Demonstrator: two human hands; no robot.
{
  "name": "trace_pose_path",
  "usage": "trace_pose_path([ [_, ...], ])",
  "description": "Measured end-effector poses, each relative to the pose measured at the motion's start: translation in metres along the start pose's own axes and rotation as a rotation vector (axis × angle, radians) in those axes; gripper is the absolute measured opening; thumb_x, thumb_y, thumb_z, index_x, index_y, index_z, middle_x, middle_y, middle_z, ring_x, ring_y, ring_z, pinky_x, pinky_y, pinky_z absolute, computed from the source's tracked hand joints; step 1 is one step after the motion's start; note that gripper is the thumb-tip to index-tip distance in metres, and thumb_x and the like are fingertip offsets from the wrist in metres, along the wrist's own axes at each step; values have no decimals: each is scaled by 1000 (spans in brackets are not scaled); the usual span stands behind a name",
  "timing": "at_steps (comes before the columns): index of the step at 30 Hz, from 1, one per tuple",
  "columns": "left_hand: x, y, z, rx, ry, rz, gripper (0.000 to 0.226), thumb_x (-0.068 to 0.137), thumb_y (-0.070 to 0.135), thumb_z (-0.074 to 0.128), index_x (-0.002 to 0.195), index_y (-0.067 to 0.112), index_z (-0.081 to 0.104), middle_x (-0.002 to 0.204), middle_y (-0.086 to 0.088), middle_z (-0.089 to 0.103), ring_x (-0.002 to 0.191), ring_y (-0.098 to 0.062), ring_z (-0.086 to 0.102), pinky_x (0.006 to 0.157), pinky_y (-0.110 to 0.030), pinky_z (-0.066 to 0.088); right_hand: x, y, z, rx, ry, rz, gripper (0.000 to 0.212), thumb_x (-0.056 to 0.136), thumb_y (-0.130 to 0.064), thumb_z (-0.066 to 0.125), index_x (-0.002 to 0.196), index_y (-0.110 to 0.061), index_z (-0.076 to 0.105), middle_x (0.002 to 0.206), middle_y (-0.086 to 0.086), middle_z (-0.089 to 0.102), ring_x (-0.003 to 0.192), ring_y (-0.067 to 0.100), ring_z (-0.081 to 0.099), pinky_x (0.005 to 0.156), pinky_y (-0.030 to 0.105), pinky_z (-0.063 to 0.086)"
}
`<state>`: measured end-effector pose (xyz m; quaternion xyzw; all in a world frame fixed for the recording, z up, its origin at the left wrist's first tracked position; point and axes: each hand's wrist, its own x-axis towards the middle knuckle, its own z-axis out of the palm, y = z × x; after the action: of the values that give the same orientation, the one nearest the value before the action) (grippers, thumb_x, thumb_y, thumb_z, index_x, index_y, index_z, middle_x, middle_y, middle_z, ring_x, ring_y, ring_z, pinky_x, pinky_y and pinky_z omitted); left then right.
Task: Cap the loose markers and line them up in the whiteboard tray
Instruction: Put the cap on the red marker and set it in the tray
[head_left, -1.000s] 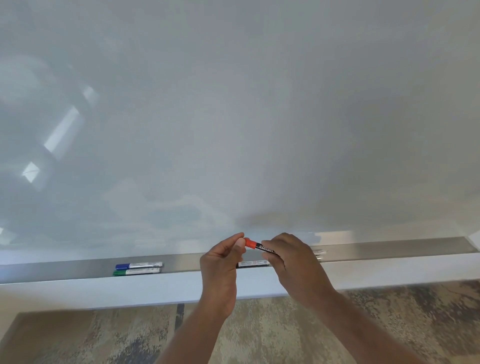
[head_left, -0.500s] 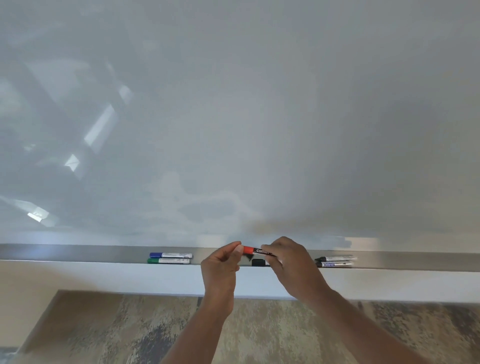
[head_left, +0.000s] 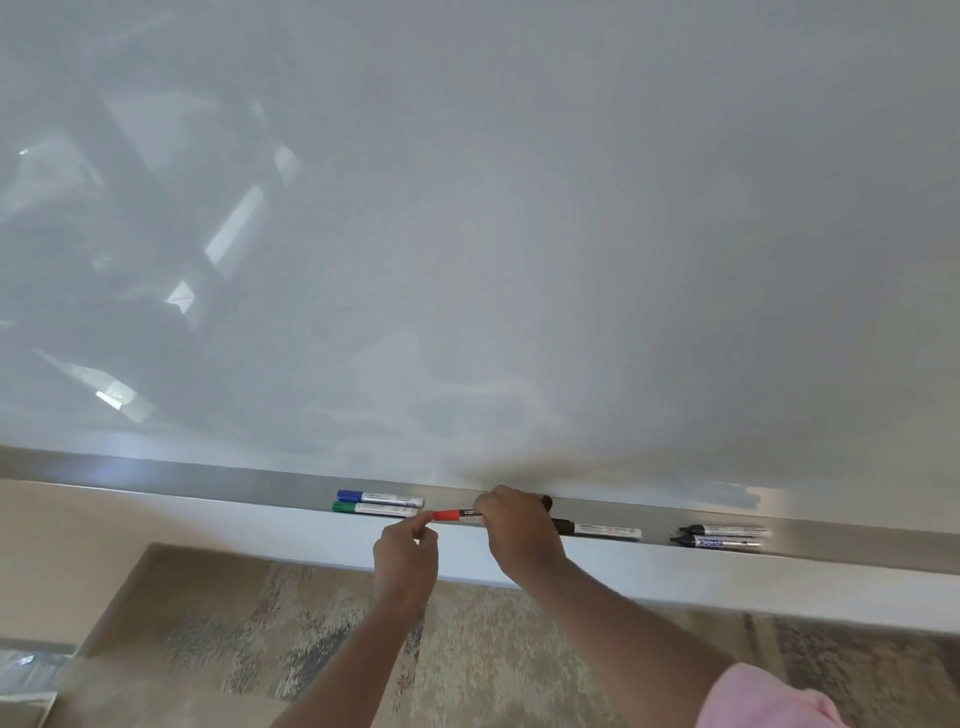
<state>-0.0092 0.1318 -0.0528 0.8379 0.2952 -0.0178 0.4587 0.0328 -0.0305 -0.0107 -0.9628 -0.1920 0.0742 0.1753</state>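
Note:
My right hand (head_left: 519, 535) grips the barrel of a red-capped marker (head_left: 454, 515), held level just above the metal whiteboard tray (head_left: 208, 480). My left hand (head_left: 408, 551) pinches at the tip of the red cap with thumb and forefinger. In the tray to the left lie a blue-capped marker (head_left: 379, 498) and a green-capped marker (head_left: 374, 507), side by side. A black marker (head_left: 597, 530) lies in the tray just right of my right hand. Two more dark markers (head_left: 724, 536) lie further right, one of them with a bare tip.
The glossy whiteboard (head_left: 467, 234) fills the upper view and reflects the room. Below the tray runs a white ledge (head_left: 727, 577), and under it lies patterned carpet (head_left: 260, 623). A pink sleeve (head_left: 763, 696) shows at the bottom right.
The view has swung, so the tray now slopes down to the right. Both hands have carried the red marker lower and closer to the blue and green markers; the black marker is now uncovered.

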Motion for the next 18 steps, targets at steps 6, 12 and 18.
trace_pose_path([
  [6,9,-5,-11,312,-95,132,48,106,12,49,154,18,54,135,-10,74,75,-15,75,72,-35,67,14,-9,25,33,-18,42,34,76,16,50,87,-11,67,80,7,64,75,25,60,60,32,43],
  [12,11,-12,-9,440,-129,203,57,106,18,54,160,16,40,127,-4,76,100,-15,75,86,-32,64,19,-11,41,51,-4,76,33,75,19,49,82,-9,65,78,7,62,75,23,57,60,33,44],
  [18,12,-15,-9,507,-146,195,63,105,21,57,163,16,34,114,1,77,90,-13,74,81,-35,66,24,-6,50,39,-14,45,39,78,16,54,94,-14,73,86,4,68,88,24,59,76,36,51],
])
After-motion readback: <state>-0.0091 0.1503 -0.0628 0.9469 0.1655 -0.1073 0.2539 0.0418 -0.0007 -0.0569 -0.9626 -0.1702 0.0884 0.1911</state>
